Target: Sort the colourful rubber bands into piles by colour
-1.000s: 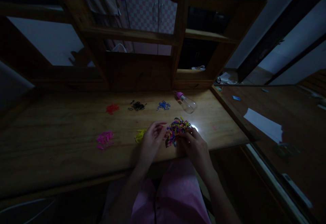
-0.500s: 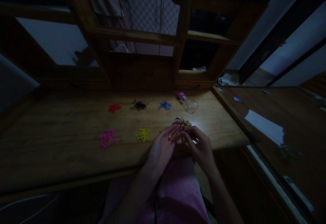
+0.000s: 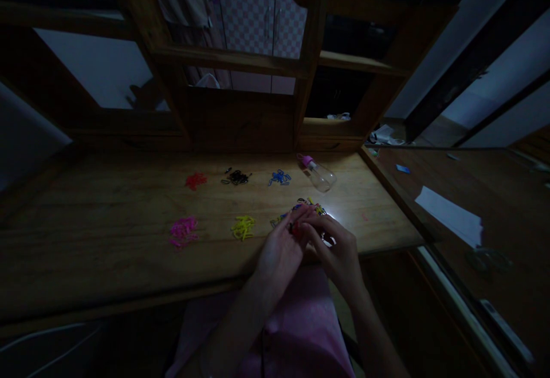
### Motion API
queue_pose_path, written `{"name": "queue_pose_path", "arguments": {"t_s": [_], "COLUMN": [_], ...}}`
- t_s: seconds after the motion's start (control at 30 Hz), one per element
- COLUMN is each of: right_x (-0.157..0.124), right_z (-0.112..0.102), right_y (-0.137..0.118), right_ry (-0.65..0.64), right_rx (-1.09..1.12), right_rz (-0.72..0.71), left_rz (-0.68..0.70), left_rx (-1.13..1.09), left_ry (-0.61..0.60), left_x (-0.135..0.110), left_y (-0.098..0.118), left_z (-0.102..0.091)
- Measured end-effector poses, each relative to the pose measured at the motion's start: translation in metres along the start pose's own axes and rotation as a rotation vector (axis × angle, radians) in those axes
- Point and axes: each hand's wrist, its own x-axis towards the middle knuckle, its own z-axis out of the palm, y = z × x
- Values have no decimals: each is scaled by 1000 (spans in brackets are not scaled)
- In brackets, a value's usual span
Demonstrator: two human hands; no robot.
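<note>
My left hand (image 3: 281,249) and my right hand (image 3: 337,252) meet over a mixed pile of coloured rubber bands (image 3: 307,206) on the wooden desk (image 3: 107,235). Their fingertips pinch together around a small red band (image 3: 295,229), and I cannot tell which hand holds it. Sorted little heaps lie around: yellow bands (image 3: 243,227), pink bands (image 3: 183,230), red bands (image 3: 195,180), black bands (image 3: 236,177) and blue bands (image 3: 279,177). The hands hide most of the mixed pile.
A clear bottle with a pink cap (image 3: 318,174) lies on its side behind the pile. Wooden shelves (image 3: 240,60) rise at the back of the desk. A white sheet of paper (image 3: 449,215) lies on the lower surface to the right.
My left hand moved right from beside the yellow heap to meet the right hand above the mixed pile. Both hands now cover most of that pile, with a red band between the fingertips.
</note>
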Motion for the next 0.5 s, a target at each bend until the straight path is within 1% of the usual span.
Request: {"name": "queue_pose_path", "arguments": {"t_s": [0.1,0.27,0.37,0.5], "right_x": [2,5,7,9], "right_z": [3,13,19,21], "right_y": [-3,-12,-12,-5], "right_ry": [-3,4,14,2], "right_rx": [-29,-48,7,148], "right_rz": [34,44,65,152], "left_rz": [15,99,112,107], "left_rx": [1,33,56,44], "left_ry": [-19,-22,-34,-22], "left_x": [-1,-4,-7,-8], "left_y": [-2,-8,-8,-4], "left_z": [1,1,0,-5]}}
